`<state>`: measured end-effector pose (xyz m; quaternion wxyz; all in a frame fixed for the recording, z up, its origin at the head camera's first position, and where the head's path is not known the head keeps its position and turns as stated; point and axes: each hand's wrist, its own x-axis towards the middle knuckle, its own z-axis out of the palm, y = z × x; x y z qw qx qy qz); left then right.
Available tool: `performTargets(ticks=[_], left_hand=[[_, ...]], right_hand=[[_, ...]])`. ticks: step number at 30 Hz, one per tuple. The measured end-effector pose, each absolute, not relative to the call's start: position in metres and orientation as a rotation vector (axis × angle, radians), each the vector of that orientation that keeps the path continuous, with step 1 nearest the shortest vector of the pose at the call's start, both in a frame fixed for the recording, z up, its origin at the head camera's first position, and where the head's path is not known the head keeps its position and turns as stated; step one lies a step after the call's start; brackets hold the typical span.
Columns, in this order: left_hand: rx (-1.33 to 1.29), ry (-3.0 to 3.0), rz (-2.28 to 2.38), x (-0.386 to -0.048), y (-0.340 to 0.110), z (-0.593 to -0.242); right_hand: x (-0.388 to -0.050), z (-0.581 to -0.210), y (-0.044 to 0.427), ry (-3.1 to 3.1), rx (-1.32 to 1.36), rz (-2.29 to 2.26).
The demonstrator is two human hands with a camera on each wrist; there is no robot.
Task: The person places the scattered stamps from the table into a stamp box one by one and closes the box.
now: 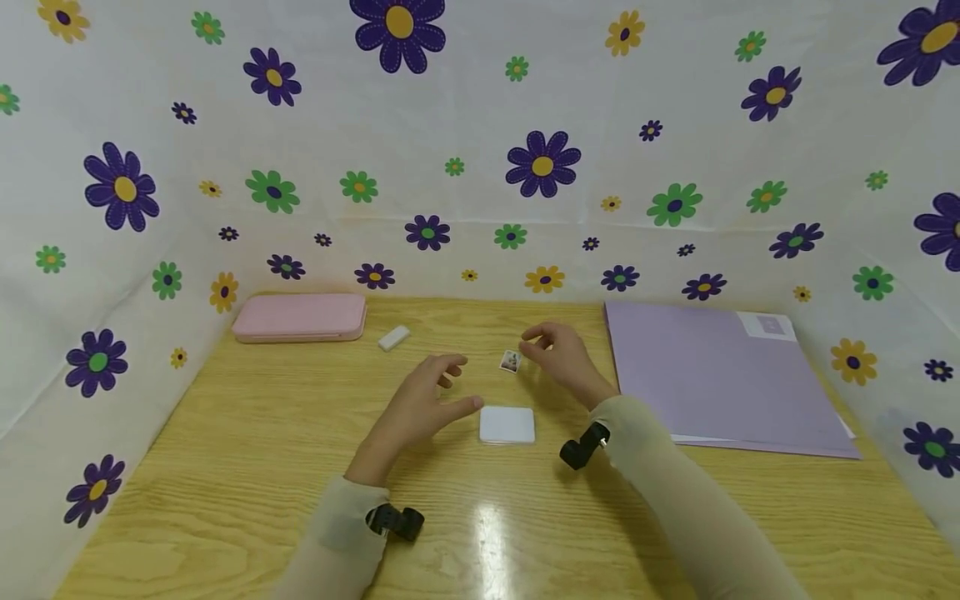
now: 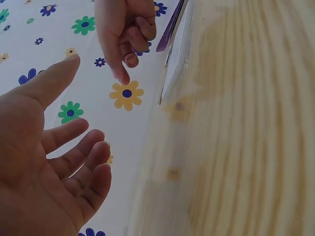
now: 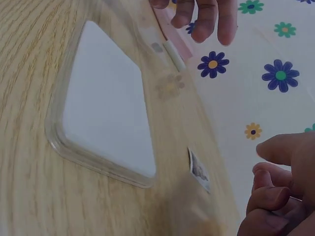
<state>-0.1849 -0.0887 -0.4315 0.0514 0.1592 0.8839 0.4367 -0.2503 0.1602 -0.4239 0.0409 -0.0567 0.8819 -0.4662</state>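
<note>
The left hand hovers over the table with fingers spread and relaxed, its thumb near the left edge of a white rounded rectangular case. Just beyond that case lies a small picture sticker. To its right the right hand is raised, thumb and index finger apart, the other fingers loosely bent. Neither hand holds anything visible. In the right wrist view the case has a clear rim, and the sticker lies flat between it and the right hand. The left wrist view shows the left palm.
A pink case lies at the table's back left, with a white eraser-like block beside it. A large lilac folder with papers under it covers the right side. Flower-patterned cloth encloses the back and sides of the wooden table.
</note>
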Motion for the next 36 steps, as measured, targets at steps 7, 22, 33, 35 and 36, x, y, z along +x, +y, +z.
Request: performTargets(ticks=[7, 22, 33, 35, 36], left_hand=[[0.580, 2.663, 1.338, -0.184, -0.087, -0.440], [0.564, 2.596, 1.219, -0.188, -0.077, -0.450], [0.587, 2.645, 1.072, -0.186, -0.075, -0.446], [0.609, 2.654, 1.062, -0.186, -0.075, -0.446], [0.613, 2.658, 1.056, -0.186, -0.074, -0.446]], right_hand=[[-0.255, -0.440, 0.154, 2.703, -0.132, -1.332], [-0.263, -0.447, 0.149, 2.726, -0.091, -1.258], [-0.266, -0.453, 0.149, 2.744, -0.058, -1.210], [-0.266, -0.452, 0.150, 2.748, -0.052, -1.211], [-0.266, -0.452, 0.150, 2.745, -0.051, -1.216]])
